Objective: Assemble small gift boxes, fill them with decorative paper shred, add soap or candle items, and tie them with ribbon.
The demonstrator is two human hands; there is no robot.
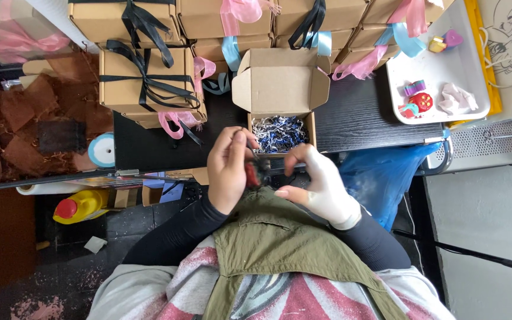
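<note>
1. At the far left, a roll of pale blue ribbon [102,149] lay on the edge of the black table [357,115], and below it a yellow bottle with a red cap [81,205] rested on the floor.
2. Closed cardboard boxes tied with black ribbon [143,80] stood stacked left of centre, with more ribboned boxes behind them.
3. The person's left hand [229,169] was curled, its fingers pinched on a small red and dark item [255,173] held just in front of the chest.
4. The item sat between both hands, below and just short of the open cardboard box [281,95], whose tray held blue and white shredded paper [278,133].
5. The right hand [318,181], in a pale glove, closed on the same item from the other side, thumb extended beneath it.
6. Judgement: the item appeared small and light, possibly with a soft dark part; its exact kind could not be told. A fingertip pinch at its edges seemed adequate, with little risk of slipping.
7. At the right, a white tray [445,77] carried small coloured trinkets.
</note>
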